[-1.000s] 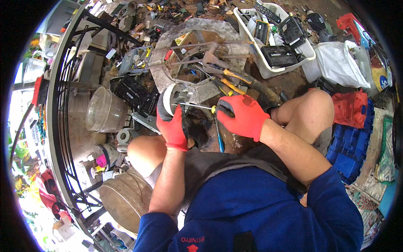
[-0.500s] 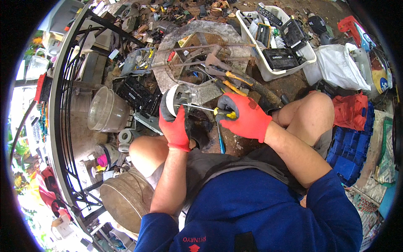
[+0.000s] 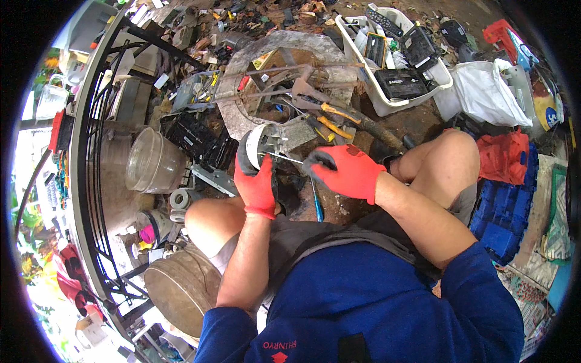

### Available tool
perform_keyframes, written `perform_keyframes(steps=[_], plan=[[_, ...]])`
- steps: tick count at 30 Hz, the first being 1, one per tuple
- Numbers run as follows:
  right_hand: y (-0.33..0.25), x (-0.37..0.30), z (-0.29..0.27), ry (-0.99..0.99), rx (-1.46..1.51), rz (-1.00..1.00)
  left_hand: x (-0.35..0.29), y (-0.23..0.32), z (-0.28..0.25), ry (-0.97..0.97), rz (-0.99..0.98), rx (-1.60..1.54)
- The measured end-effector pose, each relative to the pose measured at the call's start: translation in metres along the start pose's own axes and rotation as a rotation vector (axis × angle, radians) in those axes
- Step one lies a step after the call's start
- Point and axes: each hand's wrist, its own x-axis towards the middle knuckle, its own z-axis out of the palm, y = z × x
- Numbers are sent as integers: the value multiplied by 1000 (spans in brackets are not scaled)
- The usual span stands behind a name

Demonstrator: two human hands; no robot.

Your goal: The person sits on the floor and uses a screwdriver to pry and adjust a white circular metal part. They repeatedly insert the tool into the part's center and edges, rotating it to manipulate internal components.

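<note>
My left hand (image 3: 256, 186), in a red glove with dark grey fingers, is closed around a white round housing (image 3: 255, 144) with an open, metallic-looking inside. From the right, the thin metal shaft of a screwdriver (image 3: 285, 158) reaches into that opening. My right hand (image 3: 350, 172), gloved alike, is closed on the screwdriver's handle, which the fingers now hide. Whether the tip touches a screw is too small to tell. Below, between my legs, a blue-handled screwdriver (image 3: 318, 204) lies on the ground.
Ahead lies a worn octagonal frame (image 3: 233, 78) with a hammer (image 3: 304, 91) and yellow-handled pliers (image 3: 334, 126) on it. A white bin (image 3: 387, 109) of electronic parts stands beyond on the right. To the left are a clear bucket (image 3: 148, 163) and a metal rack (image 3: 85, 181).
My right hand has shifted slightly left and turned, so its fingers now cover the yellow handle. The white housing has tilted a little in my left hand.
</note>
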Motion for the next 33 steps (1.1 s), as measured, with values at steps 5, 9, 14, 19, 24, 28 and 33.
perform_keyframes(steps=[5, 9, 14, 19, 24, 28, 33], plan=[[6, 2, -3, -23, -7, -82, -2, 3, 1, -31, -41, 29], [21, 3, 8, -17, 15, -119, -4, 6, 5, -55, -60, 12], [15, 9, 12, -50, 142, 32, -5, -3, 6, -90, -47, 1], [2, 5, -1, -81, 189, 267, -8, 2, 7, -117, -19, 158], [20, 11, 15, 2, 93, 225, -6, -11, 7, -143, 40, 69], [16, 11, 10, -19, 169, 158, -4, -15, 11, -159, 53, 45], [22, 8, 20, 58, 61, 23, -6, -6, 9, -168, 47, 222]])
